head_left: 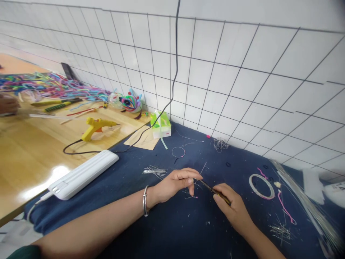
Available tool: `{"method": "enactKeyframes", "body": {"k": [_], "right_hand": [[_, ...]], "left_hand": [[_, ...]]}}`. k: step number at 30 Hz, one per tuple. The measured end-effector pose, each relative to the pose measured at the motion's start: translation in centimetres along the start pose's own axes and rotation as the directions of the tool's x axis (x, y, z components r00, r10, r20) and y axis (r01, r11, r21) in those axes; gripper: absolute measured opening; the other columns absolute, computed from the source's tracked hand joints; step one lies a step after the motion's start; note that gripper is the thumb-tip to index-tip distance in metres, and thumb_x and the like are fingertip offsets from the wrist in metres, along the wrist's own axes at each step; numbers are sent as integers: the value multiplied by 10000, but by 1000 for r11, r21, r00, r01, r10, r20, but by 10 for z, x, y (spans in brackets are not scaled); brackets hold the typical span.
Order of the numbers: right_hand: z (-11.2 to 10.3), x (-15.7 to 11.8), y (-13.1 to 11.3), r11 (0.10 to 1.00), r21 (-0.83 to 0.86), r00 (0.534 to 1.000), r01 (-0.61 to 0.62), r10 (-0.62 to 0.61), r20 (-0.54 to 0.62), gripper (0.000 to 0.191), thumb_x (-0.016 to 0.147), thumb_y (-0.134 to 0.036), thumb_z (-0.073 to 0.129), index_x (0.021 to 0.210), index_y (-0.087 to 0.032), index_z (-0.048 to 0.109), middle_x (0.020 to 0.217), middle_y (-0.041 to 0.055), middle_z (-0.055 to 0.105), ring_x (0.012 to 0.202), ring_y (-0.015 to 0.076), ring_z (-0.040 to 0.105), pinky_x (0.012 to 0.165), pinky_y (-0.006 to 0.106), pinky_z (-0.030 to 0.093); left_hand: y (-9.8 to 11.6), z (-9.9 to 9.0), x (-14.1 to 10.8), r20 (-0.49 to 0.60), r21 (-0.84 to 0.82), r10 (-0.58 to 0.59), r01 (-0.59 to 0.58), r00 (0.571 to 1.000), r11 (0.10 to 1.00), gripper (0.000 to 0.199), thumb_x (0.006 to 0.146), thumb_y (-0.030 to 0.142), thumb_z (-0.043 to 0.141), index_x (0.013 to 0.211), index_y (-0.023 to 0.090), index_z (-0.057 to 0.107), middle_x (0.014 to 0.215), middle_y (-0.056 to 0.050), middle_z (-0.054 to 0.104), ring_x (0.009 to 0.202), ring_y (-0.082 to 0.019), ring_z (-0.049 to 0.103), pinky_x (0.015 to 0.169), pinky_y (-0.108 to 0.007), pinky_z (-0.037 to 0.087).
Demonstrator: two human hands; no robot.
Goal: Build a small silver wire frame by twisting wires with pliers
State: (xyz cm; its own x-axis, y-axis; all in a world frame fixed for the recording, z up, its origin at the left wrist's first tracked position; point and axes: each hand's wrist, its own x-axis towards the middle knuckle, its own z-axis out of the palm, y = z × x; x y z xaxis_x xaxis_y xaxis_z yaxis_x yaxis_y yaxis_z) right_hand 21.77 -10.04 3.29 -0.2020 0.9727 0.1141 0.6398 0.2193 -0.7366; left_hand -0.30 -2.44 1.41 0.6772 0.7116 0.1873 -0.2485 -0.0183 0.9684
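Observation:
Over the dark blue cloth [161, 230], my left hand [179, 182] reaches in from the left with a silver bracelet [145, 200] on its wrist. Its fingers are bent together near a thin wire [203, 168]; what they pinch is too small to make out. Wrapped round the yellow and black handles of small pliers [223, 197] is my right hand [230, 203]. The pliers' tip touches or nearly touches my left fingertips. Small wire pieces with a pink bit [196, 197] lie just below my left fingers.
Short wires [155, 171], a wire ring [178, 152] and a tissue pack [161, 126] lie beyond my left hand. A white power bank [86, 174] and yellow glue gun [95, 128] are left. A tape roll [251, 181] and long wires [304, 201] lie right. Another person's hand [8, 105] shows far left.

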Motion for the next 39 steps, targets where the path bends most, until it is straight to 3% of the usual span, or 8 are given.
{"method": "enactKeyframes", "body": {"k": [15,24,39], "right_hand": [[4,2,0,998,58,993,-19,12,120,210,844,-338,435,919,-193,568,861,36,549,774,147,517,712,273,413],[-1,3,-1,991,113,984,-77,57,171,205,852,-340,434,912,-204,575,857,17,543,768,136,513,688,251,389],[-3,3,-1,990,123,973,-65,36,228,206,842,-336,460,903,-201,603,859,22,565,786,144,518,705,255,382]], "left_hand": [[1,-2,-1,34,-34,-79,81,996,996,242,840,267,497,1020,183,635,1107,-88,534,588,-61,571,700,-268,423],[1,-4,-1,31,24,-51,51,998,998,263,856,268,472,1048,174,625,748,-43,610,621,-100,550,734,-290,414],[3,-5,0,102,31,-89,87,991,996,260,851,271,479,1031,167,636,856,-68,611,635,-95,554,741,-293,414]]}}
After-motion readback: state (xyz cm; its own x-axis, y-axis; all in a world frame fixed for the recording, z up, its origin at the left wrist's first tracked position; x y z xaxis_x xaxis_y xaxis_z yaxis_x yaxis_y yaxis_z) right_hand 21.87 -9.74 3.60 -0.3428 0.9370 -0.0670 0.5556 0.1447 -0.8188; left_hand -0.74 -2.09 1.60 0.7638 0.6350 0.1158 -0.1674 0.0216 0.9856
